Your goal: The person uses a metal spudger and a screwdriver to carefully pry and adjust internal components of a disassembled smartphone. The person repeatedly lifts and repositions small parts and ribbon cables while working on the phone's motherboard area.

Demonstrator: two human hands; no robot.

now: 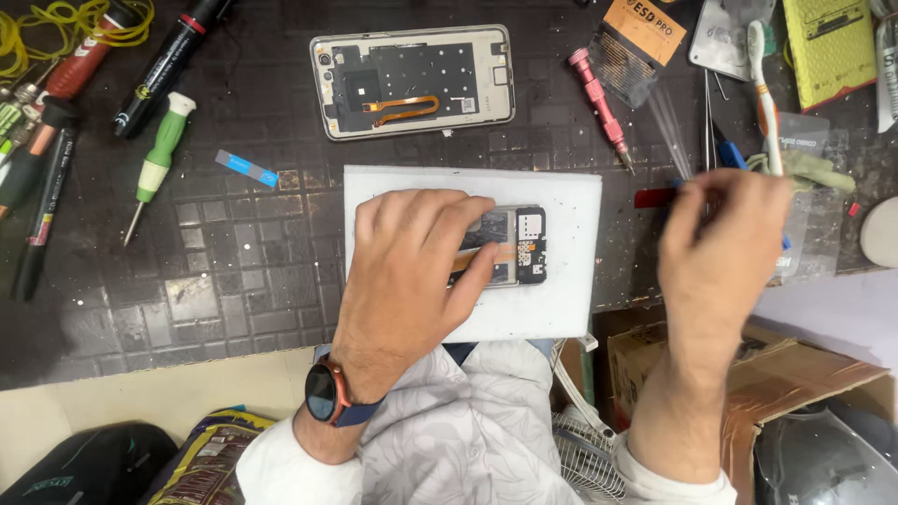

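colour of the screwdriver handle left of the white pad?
Green and white: the screwdriver has a green grip with a white cap and collar, lying on the dark mat. Head view shows it.

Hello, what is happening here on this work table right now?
A person is working on an opened phone that lies on a white pad. The left hand presses down on the phone and covers most of it. The right hand is raised at the right edge of the pad, near tweezers; what it holds is unclear. A removed back cover lies above the pad, a pink screwdriver beside it.
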